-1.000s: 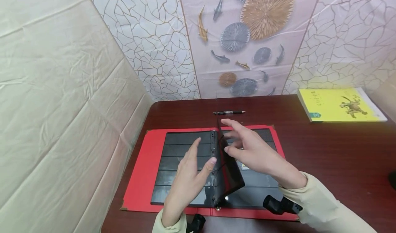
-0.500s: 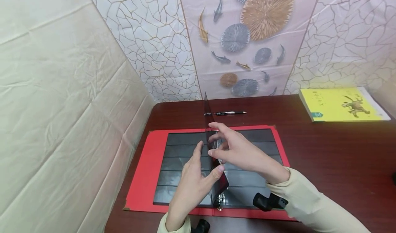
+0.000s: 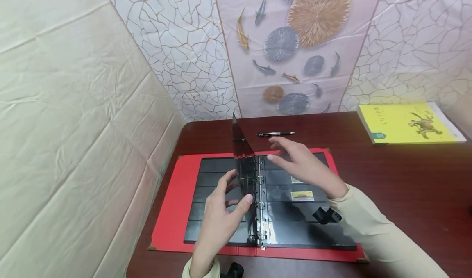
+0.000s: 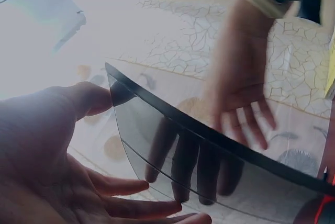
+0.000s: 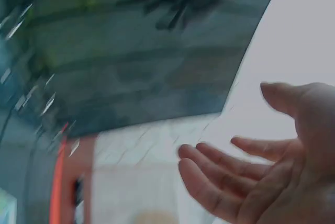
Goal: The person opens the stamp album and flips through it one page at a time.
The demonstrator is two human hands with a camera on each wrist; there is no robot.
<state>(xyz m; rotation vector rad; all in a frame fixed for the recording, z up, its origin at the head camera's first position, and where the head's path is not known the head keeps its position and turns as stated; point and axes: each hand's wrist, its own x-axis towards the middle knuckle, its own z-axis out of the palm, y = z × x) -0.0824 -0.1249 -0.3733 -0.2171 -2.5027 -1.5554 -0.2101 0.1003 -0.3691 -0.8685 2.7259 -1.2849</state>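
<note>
A red ring-bound stamp album (image 3: 167, 204) lies open on the table, with black pocket pages on both sides. One glossy loose page (image 3: 244, 146) stands raised from the rings, leaning left. My left hand (image 3: 221, 212) is at this page, thumb on its right side and fingers on its left. The left wrist view shows those fingers (image 4: 125, 187) fairly straight, their tips right at the sheet with dark reflections. My right hand (image 3: 304, 165) hovers above the right page, relaxed and holding nothing. A small yellowish stamp (image 3: 302, 196) sits in a strip there, with a paler stamp (image 3: 297, 179) above it, partly covered.
A black pen (image 3: 275, 134) lies behind the album. At the back right of the dark red table (image 3: 405, 187) lies a yellow book (image 3: 402, 124). Cloth-covered walls (image 3: 92, 105) border the table on the left and at the back.
The raised page has swung from right of the rings to their left. My right hand has come off it and moved right, uncovering the stamps. My left hand remains beside the page.
</note>
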